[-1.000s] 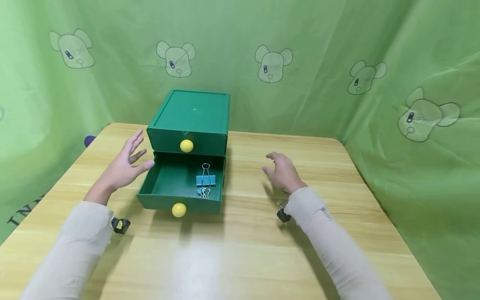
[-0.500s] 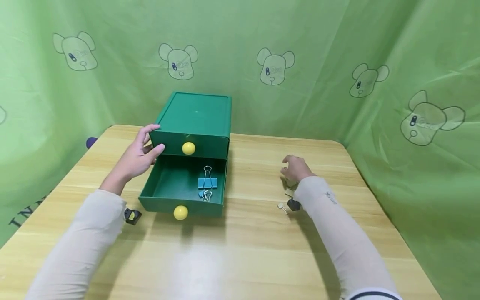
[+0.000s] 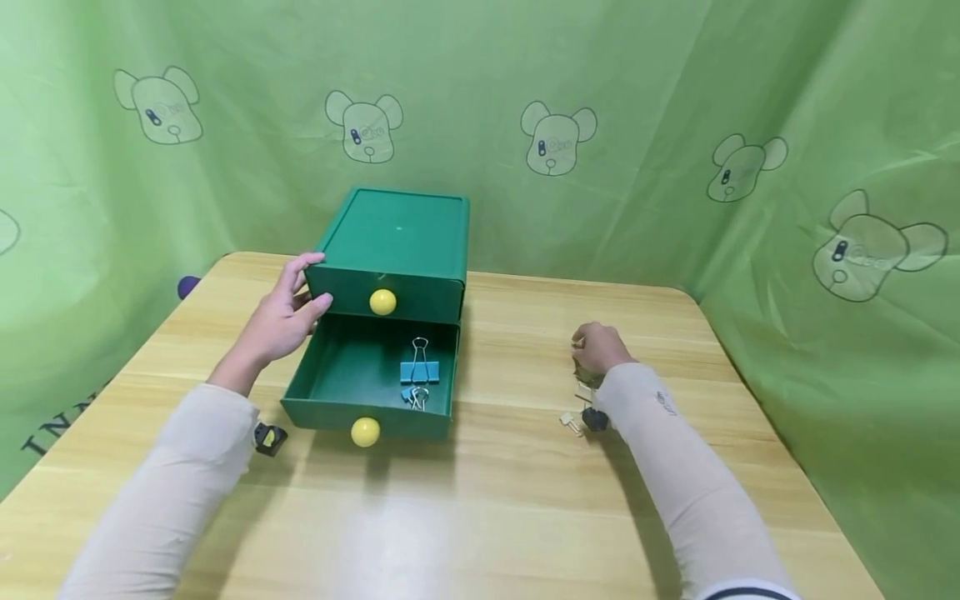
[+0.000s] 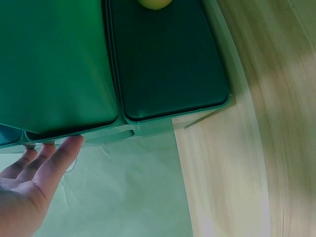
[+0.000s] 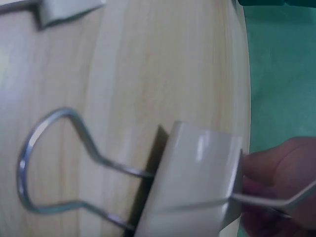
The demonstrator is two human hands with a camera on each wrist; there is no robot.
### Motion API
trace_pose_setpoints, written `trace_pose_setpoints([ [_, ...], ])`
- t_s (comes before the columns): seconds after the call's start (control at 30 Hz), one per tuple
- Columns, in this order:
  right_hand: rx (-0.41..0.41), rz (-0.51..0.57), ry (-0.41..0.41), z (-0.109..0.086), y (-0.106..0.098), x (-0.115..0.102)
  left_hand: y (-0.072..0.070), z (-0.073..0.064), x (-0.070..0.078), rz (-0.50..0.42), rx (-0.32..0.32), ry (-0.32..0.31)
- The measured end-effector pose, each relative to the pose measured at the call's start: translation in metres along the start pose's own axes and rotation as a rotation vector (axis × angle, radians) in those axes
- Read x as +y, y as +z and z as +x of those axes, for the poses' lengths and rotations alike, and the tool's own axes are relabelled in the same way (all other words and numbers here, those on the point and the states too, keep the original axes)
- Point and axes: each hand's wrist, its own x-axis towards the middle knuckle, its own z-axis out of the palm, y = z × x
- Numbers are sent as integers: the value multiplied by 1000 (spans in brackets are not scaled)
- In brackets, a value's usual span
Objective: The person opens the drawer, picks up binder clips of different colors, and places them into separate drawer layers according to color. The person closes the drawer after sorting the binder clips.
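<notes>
Your right hand (image 3: pixel 600 348) has curled tighter, at right of the head view, suggesting the pick-up step; you can't tell whether it is clamped on anything, since the white clip (image 5: pixel 195 173) covers part of those fingers, low in its wrist view. That clip is cut off by the bottom edge. Your left hand (image 3: pixel 277 327), clear of the green cabinet (image 3: pixel 397 237) a second ago, now touches its front corner, thumb and fingers apart, probably steadying it. Blue clips (image 3: pixel 420 372) lie in the open drawer (image 3: pixel 322 414), centre frame.

Loose clips (image 3: pixel 567 418) right of lower drawer (image 3: pixel 318 413) (binder clips (image 3: pixel 429 373) inside).
</notes>
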Motion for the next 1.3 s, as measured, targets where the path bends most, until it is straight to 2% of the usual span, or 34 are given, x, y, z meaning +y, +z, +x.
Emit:
trace_pose_setpoints([
  [0.13, 42, -1, 26, 0, -1, 4, 1, 1, -2, 14, 11, 6],
  [0.3, 8, -46, 66, -1, -3, 9, 1, 3, -5, 21, 21, -16],
  [0.77, 26, -41, 62, 1, 1, 15, 2, 0, -3, 18, 27, -2],
  [1.07, 99, 33, 1, -6, -1, 13, 3, -2, -1, 6, 15, -23],
  [1.3, 132, 96, -45, -19, -12, -3, 2, 0, 0, 6, 21, -10],
])
